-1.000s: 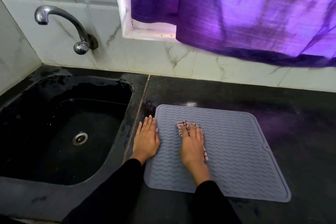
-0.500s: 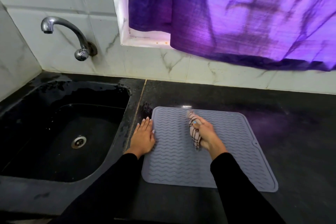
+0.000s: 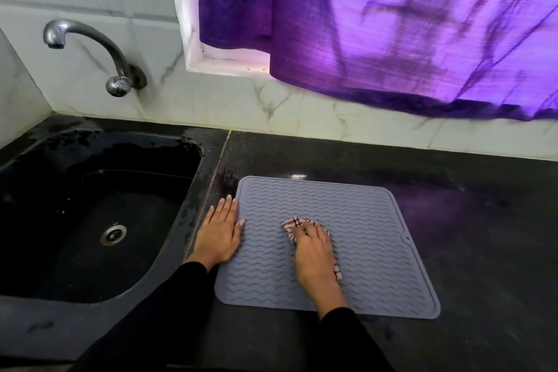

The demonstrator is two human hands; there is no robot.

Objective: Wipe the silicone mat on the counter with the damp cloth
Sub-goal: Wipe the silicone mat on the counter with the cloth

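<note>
A grey mat (image 3: 362, 235) with wavy ridges lies flat on the dark tabletop (image 3: 468, 235), just right of the black sink (image 3: 90, 220). The left hand (image 3: 219, 234) rests flat on the mat's left edge, its fingers (image 3: 225, 208) straight and together, thumb lying on the ridges. The right hand (image 3: 314, 254) presses a checked cloth (image 3: 294, 228) down near the middle of the mat; the fingers lie over the cloth, slightly bent, and the cloth shows beyond the fingertips and at the hand's right side. Both arms wear black sleeves (image 3: 169, 311). A metal tap (image 3: 90, 48) sticks out of the tiled wall above the sink, and a purple curtain (image 3: 392, 24) hangs over the window.
</note>
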